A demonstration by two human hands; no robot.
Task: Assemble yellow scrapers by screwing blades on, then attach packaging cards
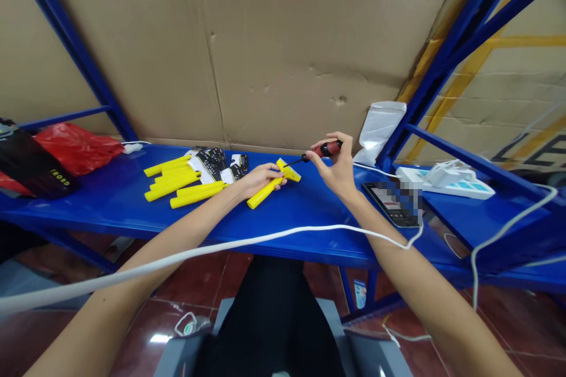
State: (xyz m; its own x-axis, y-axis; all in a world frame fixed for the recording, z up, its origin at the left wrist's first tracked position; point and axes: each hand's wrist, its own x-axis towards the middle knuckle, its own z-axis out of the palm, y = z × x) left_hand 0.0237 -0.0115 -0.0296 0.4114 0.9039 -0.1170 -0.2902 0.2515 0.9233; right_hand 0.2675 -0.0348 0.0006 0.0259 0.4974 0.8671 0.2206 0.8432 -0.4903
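My left hand (pixel 259 179) is closed around a yellow scraper (pixel 264 194) with a wide head, held just above or on the blue shelf. In my right hand (pixel 339 172) is a screwdriver (pixel 325 149) with a red and black handle. Its dark shaft slants down to the left, and the tip is at the scraper's head; whether it sits in a screw is too small to see. Left of my left hand lie several more yellow scrapers (pixel 173 184), their heads covered by black and white cards (pixel 211 165).
A white cable (pixel 265 238) runs across in front of the blue shelf (pixel 309 212). To the right are a phone (pixel 391 203), a white power strip (pixel 469 187) and a white pouch (pixel 380 129). A red plastic bag (pixel 79 147) and a black box (pixel 33 165) stand left. Cardboard (pixel 283 59) backs the shelf.
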